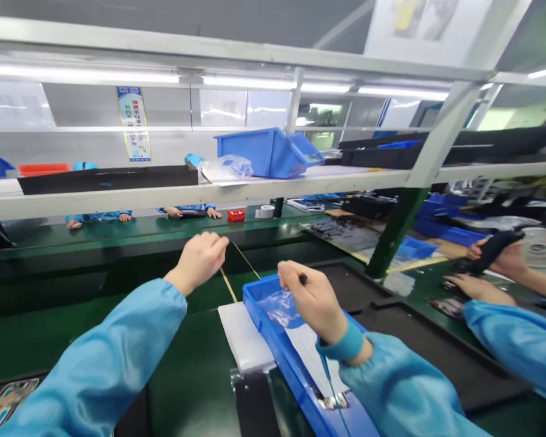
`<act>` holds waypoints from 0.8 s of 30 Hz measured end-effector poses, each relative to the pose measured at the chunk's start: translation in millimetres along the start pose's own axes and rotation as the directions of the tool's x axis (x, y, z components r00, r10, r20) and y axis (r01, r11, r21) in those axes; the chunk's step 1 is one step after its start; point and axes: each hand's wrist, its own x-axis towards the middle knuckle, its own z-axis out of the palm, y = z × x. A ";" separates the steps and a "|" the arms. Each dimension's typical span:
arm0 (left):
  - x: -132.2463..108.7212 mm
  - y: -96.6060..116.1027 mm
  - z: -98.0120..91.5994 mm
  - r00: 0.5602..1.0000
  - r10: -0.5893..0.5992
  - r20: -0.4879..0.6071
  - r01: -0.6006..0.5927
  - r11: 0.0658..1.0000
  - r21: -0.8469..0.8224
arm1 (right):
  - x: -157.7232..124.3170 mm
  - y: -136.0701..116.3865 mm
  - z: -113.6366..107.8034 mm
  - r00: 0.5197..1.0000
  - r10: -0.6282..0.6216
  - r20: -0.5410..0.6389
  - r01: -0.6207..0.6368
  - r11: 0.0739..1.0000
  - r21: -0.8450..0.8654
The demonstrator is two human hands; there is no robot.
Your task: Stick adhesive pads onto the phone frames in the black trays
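My left hand (201,260) is raised over the green bench with its fingers closed on the end of a thin tan strip (230,280) that loops down to the white foam pad (244,337). My right hand (310,295) is closed in a pinch on a small dark object (303,278) above the blue tray (273,346). Inside that tray lie a clear plastic bag (280,306) and a white sheet (309,358). Both arms wear blue sleeves, and a blue wrist strap shows on the right one.
A co-worker's hands (491,267) hold a black tool at the right. Black trays (418,340) lie right of the blue tray. A shelf overhead carries a blue bin (268,152). Other people's hands (191,212) rest across the bench, near a red box (236,215).
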 end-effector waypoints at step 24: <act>166.6 -95.4 -74.9 0.939 -0.343 0.031 0.340 0.911 -0.235 | 195.5 9.2 44.6 0.977 0.167 -0.136 -0.167 0.986 0.015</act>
